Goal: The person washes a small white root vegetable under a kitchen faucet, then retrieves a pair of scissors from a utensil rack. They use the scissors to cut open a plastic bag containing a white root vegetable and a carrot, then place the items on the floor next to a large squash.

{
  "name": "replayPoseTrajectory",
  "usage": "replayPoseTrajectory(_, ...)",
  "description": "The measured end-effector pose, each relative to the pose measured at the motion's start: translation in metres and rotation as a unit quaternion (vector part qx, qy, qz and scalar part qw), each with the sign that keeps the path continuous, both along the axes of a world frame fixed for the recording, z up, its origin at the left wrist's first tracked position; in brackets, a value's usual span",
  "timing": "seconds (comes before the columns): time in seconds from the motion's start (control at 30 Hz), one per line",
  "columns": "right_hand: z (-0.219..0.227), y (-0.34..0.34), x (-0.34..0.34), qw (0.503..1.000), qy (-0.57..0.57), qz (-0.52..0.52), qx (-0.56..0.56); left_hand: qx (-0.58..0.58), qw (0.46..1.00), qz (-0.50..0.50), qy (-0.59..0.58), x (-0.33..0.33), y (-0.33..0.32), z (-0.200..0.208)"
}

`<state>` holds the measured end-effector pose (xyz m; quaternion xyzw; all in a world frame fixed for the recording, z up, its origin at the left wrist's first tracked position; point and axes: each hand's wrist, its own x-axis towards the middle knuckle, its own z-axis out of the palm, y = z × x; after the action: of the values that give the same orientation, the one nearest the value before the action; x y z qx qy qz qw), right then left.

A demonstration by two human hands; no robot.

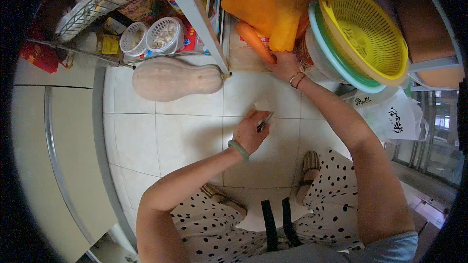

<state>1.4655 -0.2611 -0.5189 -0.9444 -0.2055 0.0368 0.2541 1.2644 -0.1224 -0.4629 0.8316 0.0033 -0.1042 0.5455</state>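
Note:
My right hand (pixel 286 66) reaches forward with its fingers closed round the lower end of an orange carrot (pixel 255 43). The carrot slants up and left, beside an orange bag or cloth (pixel 261 0). My left hand (pixel 249 130), with a green bangle at the wrist, is closed on a small tool (pixel 264 122) with a dark part and a shiny edge. Its exact kind is hidden by my fingers. A pale patch shows just beyond the fingertips. On the tiles to the left lies a large pale butternut squash (pixel 176 79), apart from both hands.
A wire rack (pixel 97 51) with two white baskets (pixel 165 35) and packages stands at the far left. Stacked colanders and basins (pixel 363 34) rise at the right, above a white plastic bag (pixel 395 114). A cabinet (pixel 63 156) borders the tiled floor (pixel 187 139) on the left.

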Motion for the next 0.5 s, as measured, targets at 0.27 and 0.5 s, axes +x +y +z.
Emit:
replayPoseTrajectory(0.27,0.0,0.038,-0.026,0.915,0.358,-0.045,0.181,0.074,0.985,-0.156,0.01,-0.002,0.025,-0.039)
replayPoseTrajectory(0.5,-0.01,0.011,-0.092,0.833,0.444,-0.044,0.327,0.044,0.997,0.027,-0.055,0.012,0.041,-0.041)
